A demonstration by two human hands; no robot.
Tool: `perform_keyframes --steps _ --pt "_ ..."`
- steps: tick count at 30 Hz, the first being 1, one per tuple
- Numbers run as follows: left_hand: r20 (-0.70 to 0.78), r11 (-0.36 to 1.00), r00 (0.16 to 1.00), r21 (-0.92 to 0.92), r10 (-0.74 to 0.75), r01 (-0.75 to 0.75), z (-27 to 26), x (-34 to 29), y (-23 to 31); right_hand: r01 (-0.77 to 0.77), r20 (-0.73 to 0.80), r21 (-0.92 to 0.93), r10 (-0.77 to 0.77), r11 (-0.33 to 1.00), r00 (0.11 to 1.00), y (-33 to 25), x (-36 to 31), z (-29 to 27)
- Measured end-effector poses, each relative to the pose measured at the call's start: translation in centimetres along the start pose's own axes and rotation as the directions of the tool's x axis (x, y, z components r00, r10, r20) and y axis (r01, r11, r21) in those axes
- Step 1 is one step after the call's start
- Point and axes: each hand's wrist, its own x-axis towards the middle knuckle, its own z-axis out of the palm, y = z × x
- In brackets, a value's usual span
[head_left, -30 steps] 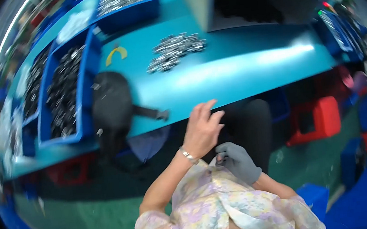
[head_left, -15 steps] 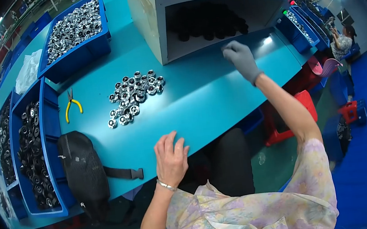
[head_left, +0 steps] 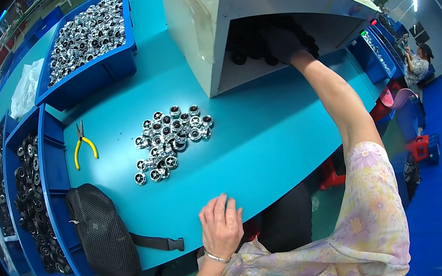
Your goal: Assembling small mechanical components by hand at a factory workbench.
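Observation:
My right hand (head_left: 282,45), in a grey glove, reaches into the open front of a white box (head_left: 200,37) and is among dark round parts (head_left: 241,54) in its shadow. Its fingers are lost in the dark, so any grip there is hidden. Bare, with a silver bracelet at the wrist, my left hand (head_left: 222,226) lies at the table's near edge, fingers stretched out and nothing in them. A cluster of shiny chrome wheel-like parts (head_left: 168,135) with dark centres is on the teal table (head_left: 250,156), between my left hand and the box.
Yellow-handled pliers (head_left: 84,145) and a black mesh waist bag (head_left: 104,233) lie to the left. Blue bins hold chrome parts (head_left: 90,35) and black wheels (head_left: 37,213). A clear plastic bag (head_left: 27,89) is beside them. At far right, a person (head_left: 418,63) sits near more blue bins (head_left: 373,58).
My right hand has gone from in front of the white box into its opening. My left hand stays at the table edge. The view has shifted slightly.

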Motion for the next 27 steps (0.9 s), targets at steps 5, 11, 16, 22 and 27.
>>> perform_keyframes --steps 5,11,16,22,27 --pt "-0.01 1.0 1.0 0.0 -0.01 0.01 -0.1 -0.1 0.1 0.007 -0.048 0.016 -0.006 1.0 0.999 0.5 -0.6 -1.1" --pt "-0.044 1.0 0.999 0.011 0.002 -0.002 -0.1 -0.6 0.4 -0.122 -0.259 0.351 0.222 0.928 0.94 -0.4 -3.5 -3.8" --pt "-0.104 0.999 0.994 -0.035 -0.022 0.018 -0.1 -0.8 0.2 -0.402 0.523 0.69 0.029 -0.601 0.852 -9.4 -11.5 -9.1" --pt "-0.131 0.92 0.985 -0.389 -0.11 0.051 -2.0 0.1 1.5 -0.52 0.513 0.442 -0.269 -0.731 0.815 -20.1 -22.5 -15.3" --pt "-0.084 0.94 0.993 -0.326 0.081 -0.104 -3.4 -1.3 4.5 -0.232 0.207 0.971 -0.291 -0.056 0.934 -25.0 -28.4 -16.3"
